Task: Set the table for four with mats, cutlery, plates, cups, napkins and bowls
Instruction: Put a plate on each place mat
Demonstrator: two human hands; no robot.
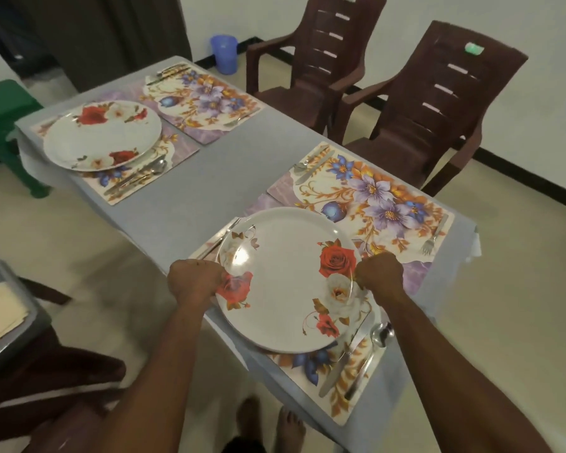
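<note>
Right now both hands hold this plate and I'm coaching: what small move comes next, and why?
Probably let go: the near plate already lies on its mat, while both far-side mats lack plates. Left hand and right hand grip its rim.

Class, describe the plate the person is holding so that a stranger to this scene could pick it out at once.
Start at the grey-clothed table and find the floral mat at its near corner. The white rose-patterned plate sits there, gripped at its rim by the left hand and right hand. The other plate lies untouched at the far end.
</note>
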